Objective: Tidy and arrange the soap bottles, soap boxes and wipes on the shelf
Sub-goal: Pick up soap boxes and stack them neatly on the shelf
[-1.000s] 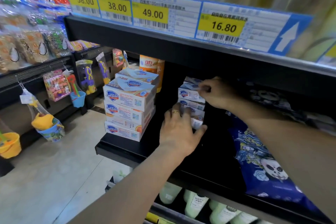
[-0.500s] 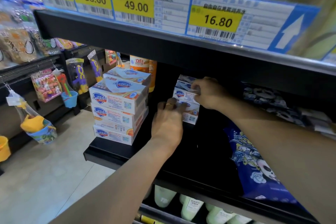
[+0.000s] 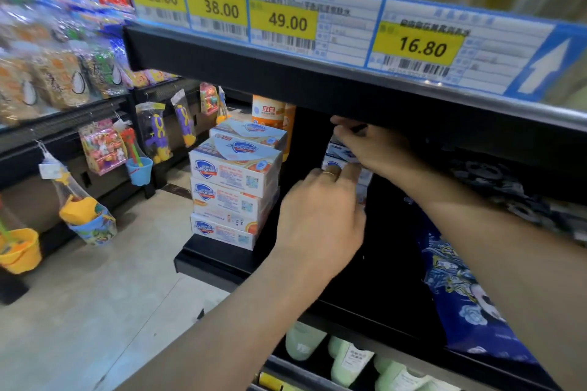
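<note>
A person reaches both hands into a dark store shelf [image 3: 222, 259], seen from a head camera; the landmark is a small stack of blue-and-white soap boxes [image 3: 341, 162] set deep on that shelf; the left hand [image 3: 320, 219] sits in front of the stack, a ring on one finger, fingers curled against the lower boxes and hiding most of them; the right hand [image 3: 371, 149] comes in from the right of the stack, fingers bent over its top box, gripping it; to the left of the stack, near the shelf's front edge, stands a taller pile of white and orange Safeguard soap boxes [image 3: 233, 190]; behind that pile are orange bottles [image 3: 270, 113]; to the right of the stack lies a blue patterned pack [image 3: 460, 279]; above the stack runs a row of yellow price tags [image 3: 284, 22]; below it, on the next shelf down, stand pale green bottles [image 3: 346, 359].
</note>
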`<control>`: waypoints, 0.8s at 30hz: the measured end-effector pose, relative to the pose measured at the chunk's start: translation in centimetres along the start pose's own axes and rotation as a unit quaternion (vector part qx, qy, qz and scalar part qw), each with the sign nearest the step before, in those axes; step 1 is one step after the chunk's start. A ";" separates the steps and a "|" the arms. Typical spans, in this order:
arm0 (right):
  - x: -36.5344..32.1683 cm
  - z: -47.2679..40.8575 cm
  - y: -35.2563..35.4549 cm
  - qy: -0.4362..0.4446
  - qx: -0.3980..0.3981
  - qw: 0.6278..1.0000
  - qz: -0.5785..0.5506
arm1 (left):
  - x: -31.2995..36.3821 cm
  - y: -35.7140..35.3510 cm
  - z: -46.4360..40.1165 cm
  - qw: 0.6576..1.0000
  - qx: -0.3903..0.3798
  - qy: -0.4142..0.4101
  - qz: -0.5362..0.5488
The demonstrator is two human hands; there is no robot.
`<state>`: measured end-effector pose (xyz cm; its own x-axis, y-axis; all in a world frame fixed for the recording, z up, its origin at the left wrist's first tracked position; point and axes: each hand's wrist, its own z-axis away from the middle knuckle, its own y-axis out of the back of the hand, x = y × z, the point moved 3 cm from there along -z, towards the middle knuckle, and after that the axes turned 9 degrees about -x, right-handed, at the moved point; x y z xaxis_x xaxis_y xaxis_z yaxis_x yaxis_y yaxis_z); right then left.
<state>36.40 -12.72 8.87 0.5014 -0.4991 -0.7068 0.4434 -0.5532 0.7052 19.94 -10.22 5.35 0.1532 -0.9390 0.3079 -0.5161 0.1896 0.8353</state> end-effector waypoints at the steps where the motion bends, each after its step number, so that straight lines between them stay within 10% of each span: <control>1: -0.4 0.2 -0.6 0.000 -0.017 0.998 -0.059 | 0.3 1.1 0.9 0.999 0.043 -0.013 0.011; 8: -3.7 0.6 -3.8 0.118 -0.112 0.981 -0.106 | -2.9 6.3 4.0 0.975 0.207 0.043 -0.073; 16: -5.4 0.6 -5.5 0.116 -0.154 0.976 -0.102 | -9.2 6.4 4.2 0.965 0.129 0.227 -0.013; 24: -5.9 1.0 -4.9 0.105 -0.181 0.971 -0.115 | -10.3 5.4 4.0 0.968 0.135 0.196 0.077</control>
<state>30.53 -7.80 9.54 0.4817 -0.2214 -0.8479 0.7747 -0.3446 0.5302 12.20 -0.64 4.88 0.3381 -0.7147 0.6123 -0.7511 0.1870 0.6331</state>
